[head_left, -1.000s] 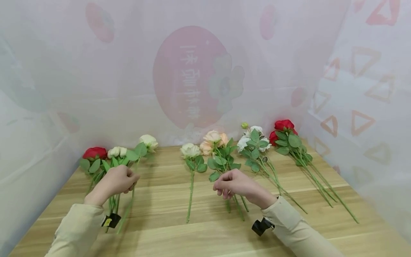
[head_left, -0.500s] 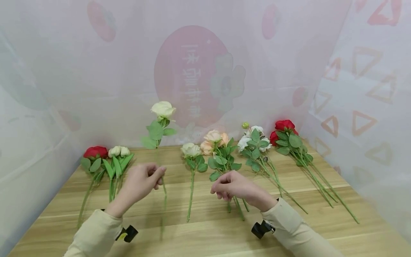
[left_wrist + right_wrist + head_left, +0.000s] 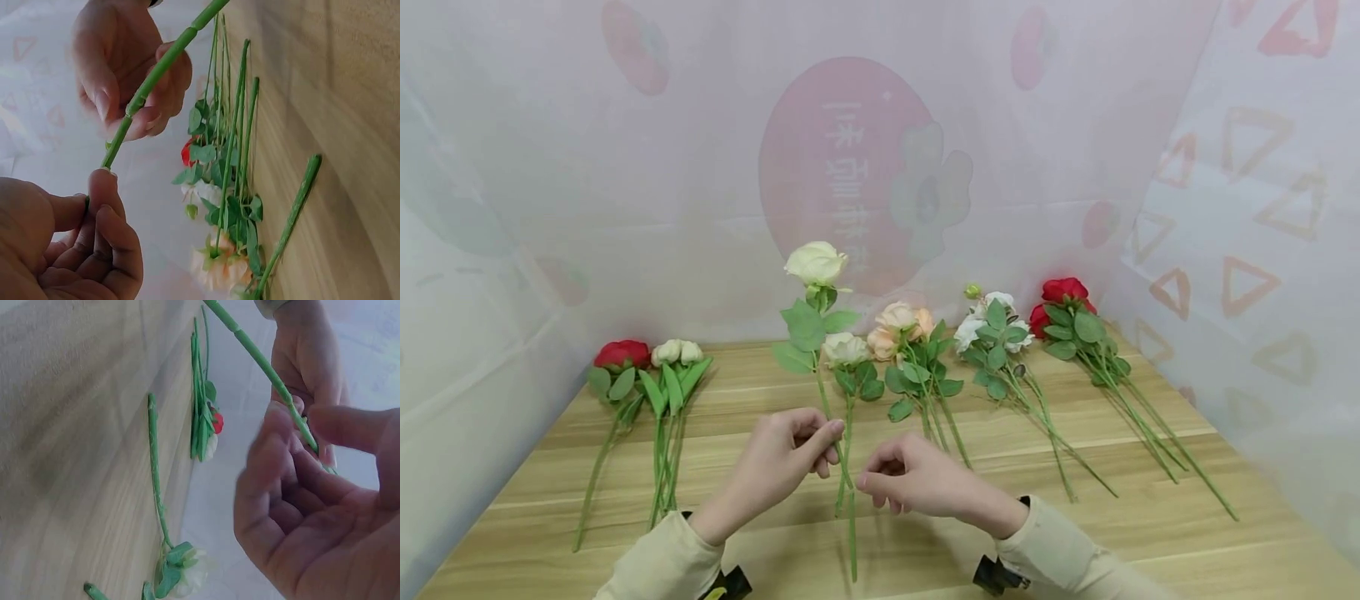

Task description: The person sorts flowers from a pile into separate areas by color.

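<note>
My left hand (image 3: 778, 467) pinches the green stem of a cream-white rose (image 3: 816, 263), holding it upright above the table with the bloom at the top. In the left wrist view that stem (image 3: 164, 64) runs up from the thumb and fingertips. My right hand (image 3: 928, 485) is beside the lower stem, fingers loosely bent. In the right wrist view the stem passes close to its thumb and forefinger (image 3: 275, 425), which stay apart. Behind the held stem lies another cream rose (image 3: 847, 350) on the table, partly overlapped by it.
On the wooden table (image 3: 760, 533) lie a red rose (image 3: 622, 354) and white tulips (image 3: 677, 353) at left. Peach roses (image 3: 897, 329), white flowers (image 3: 992, 329) and red roses (image 3: 1064, 293) lie to the right. A printed curtain (image 3: 700, 167) stands behind.
My left hand has lifted the cream-white rose from the left group and carried it right to the middle. My right hand has lowered slightly and shifted left toward the stem.
</note>
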